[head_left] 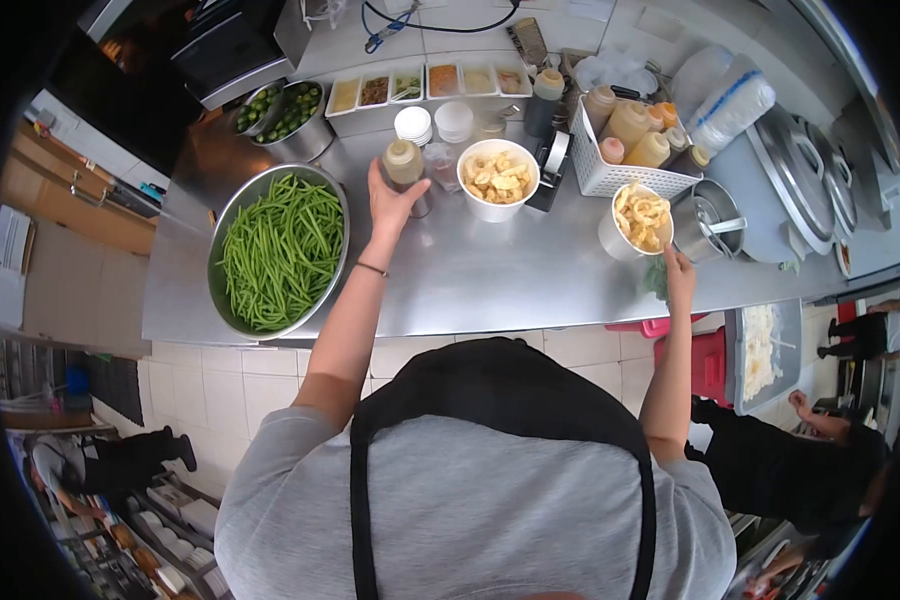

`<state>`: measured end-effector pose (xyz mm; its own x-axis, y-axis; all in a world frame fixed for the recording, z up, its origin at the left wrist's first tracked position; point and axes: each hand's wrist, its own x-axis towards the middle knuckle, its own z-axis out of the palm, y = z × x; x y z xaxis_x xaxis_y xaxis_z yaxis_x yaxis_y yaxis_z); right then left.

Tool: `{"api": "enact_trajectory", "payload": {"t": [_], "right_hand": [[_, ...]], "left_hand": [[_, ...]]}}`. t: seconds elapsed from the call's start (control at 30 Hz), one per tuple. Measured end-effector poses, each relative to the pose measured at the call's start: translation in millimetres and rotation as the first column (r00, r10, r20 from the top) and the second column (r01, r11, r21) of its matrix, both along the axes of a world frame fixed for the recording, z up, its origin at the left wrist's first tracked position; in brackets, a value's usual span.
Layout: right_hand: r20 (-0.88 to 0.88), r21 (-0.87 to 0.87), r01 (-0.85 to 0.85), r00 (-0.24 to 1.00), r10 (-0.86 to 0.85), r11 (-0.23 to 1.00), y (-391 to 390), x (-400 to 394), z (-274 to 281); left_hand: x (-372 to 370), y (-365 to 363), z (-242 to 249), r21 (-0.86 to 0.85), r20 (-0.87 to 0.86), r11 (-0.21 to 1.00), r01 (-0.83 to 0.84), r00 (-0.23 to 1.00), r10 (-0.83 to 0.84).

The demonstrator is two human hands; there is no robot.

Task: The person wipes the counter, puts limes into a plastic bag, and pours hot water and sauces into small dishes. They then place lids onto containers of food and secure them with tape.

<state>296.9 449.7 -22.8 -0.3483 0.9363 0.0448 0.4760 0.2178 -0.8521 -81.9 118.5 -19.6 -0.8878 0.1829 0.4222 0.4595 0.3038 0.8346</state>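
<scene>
The left hand (394,207) grips a bottle (403,160) while the right hand (679,274) holds a tilted tub (615,239), and handling both seems to need steadiness.

The countertop (530,285) is smooth, softly reflective metal; the bowl (231,205) is glossy metal. The squeeze bottle (404,163) and basket (595,175) are plastic, the tubs (618,241) smooth and paper-like. The apron (505,395) and shirt (500,500) are matt cloth.
</scene>
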Motion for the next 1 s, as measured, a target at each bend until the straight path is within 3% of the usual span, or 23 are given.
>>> {"api": "enact_trajectory", "payload": {"t": [0.03,0.1,0.33,0.5,0.57,0.63,0.7,0.77,0.9,0.97,1.0], "right_hand": [[0.016,0.027,-0.022,1.0,0.022,0.999,8.2,-5.8,-1.7],[0.021,0.053,-0.059,0.998,0.058,0.997,25.8,-11.8,-14.7],[-0.037,-0.159,-0.096,0.995,0.091,0.983,49.5,-14.2,-9.2],[-0.05,-0.168,-0.145,0.989,0.139,0.975,48.8,-12.5,-5.9],[-0.053,-0.143,-0.174,0.984,0.168,0.974,47.6,-10.1,-5.2],[-0.041,-0.124,-0.175,0.984,0.171,0.977,45.4,-6.9,-6.2],[-0.031,-0.106,-0.173,0.985,0.171,0.979,39.5,-6.0,-6.1],[-0.006,-0.171,-0.163,0.986,0.165,0.972,25.3,-5.2,1.1],[0.002,-0.201,-0.219,0.975,0.224,0.955,-3.6,-9.2,10.1],[-0.011,-0.267,-0.251,0.966,0.257,0.93,-14.9,-13.8,8.3],[-0.06,-0.29,-0.295,0.955,0.291,0.91,-19.8,-17.7,5.2]], "left_hand": [[-2.0,1.1,2.6,0.002,0.0,1.0,-0.017,1.0,0.017],[-4.7,1.6,21.4,-0.047,0.207,0.994,0.095,0.975,-0.083],[-78.6,0.4,15.4,-0.07,0.085,0.981,-0.183,0.978,0.188],[-106.8,-3.8,10.0,-0.11,0.195,0.967,-0.229,0.949,0.247],[-103.6,-0.6,4.5,-0.069,-0.101,0.887,-0.457,0.887,0.45],[-64.7,1.9,7.2,0.056,-0.097,0.824,-0.564,0.818,0.567],[-6.9,14.9,9.0,0.106,0.032,0.931,-0.351,0.937,0.349],[27.2,33.7,-1.8,-0.107,0.06,0.994,0.023,0.998,-0.016],[-4.4,67.5,-5.4,-0.189,-0.026,0.979,-0.074,0.997,0.07],[-42.4,73.3,-27.9,-0.187,-0.167,0.972,0.14,0.971,-0.172],[-51.3,69.4,-19.2,-0.318,0.2,0.836,0.447,0.894,-0.402]]}}
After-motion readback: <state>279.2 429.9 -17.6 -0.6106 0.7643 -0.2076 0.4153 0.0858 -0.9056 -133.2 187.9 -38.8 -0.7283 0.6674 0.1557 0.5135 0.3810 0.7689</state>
